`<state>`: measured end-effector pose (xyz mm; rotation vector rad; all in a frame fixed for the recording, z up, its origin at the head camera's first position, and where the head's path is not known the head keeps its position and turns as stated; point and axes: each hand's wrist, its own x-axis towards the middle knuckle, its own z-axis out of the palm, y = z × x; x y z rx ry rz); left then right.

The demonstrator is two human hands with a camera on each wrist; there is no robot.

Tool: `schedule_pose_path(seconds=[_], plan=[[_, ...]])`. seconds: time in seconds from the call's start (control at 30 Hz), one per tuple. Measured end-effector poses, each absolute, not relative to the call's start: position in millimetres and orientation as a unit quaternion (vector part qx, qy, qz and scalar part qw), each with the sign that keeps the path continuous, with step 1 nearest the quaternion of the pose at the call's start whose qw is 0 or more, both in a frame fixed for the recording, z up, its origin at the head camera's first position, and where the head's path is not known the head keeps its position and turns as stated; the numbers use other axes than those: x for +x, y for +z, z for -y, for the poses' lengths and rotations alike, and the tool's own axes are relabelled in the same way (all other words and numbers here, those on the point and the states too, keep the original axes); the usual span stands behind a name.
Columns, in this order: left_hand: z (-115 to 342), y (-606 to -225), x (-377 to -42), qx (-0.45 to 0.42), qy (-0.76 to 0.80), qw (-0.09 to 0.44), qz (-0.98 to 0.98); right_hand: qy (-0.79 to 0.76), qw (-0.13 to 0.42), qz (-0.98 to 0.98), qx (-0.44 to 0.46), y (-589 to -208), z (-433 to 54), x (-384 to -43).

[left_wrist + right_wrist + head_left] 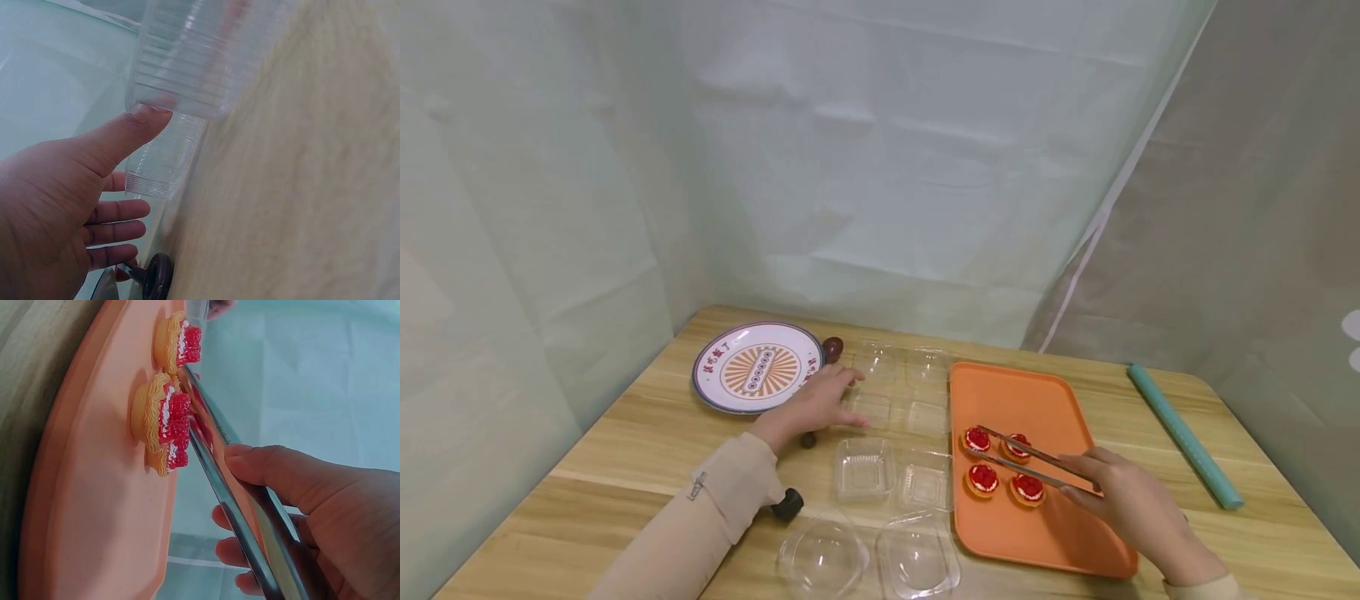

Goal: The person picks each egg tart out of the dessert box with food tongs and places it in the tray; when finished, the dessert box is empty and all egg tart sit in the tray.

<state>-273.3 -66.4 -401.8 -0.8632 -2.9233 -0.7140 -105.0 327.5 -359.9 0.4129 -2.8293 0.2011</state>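
My right hand (1138,508) holds metal tongs (1037,454) over an orange tray (1022,392). Their tips are parted on either side of the far-left tart (977,440); whether they touch it I cannot tell. Several red-topped tarts, among them a near-right one (1027,489), sit on the tray. My left hand (820,402) reaches over the clear plastic boxes. In the left wrist view, the thumb of that hand (81,169) is at the edge of a clear box (187,56), fingers extended and apart. An open-lidded box (865,471) stands nearer to me.
A white patterned plate (760,367) rests at the back left, with a dark brown rounded thing (832,348) beside it. A black object (787,505) lies near the left sleeve. Further clear lids (917,558) are at the front. A teal roll (1183,433) lies on the right.
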Motion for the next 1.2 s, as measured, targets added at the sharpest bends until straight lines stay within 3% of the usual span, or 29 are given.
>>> schedule_pose_path(seconds=[0.47, 0.63, 1.2], plan=[[66.4, -401.0, -271.9, -0.273, -0.227, 0.005, 0.935, 0.079, 0.151, 0.975, 0.14, -366.2, -327.8, -105.6], [66.8, -402.9, -274.4, -0.279, -0.222, 0.014, 0.934, 0.099, 0.181, 0.969, 0.139, -374.8, -330.0, -102.7], [66.9, -401.3, -273.5, -0.282, -0.222, 0.014, 0.933, 0.203, 0.211, 0.955, 0.044, -390.5, -348.4, -93.6]])
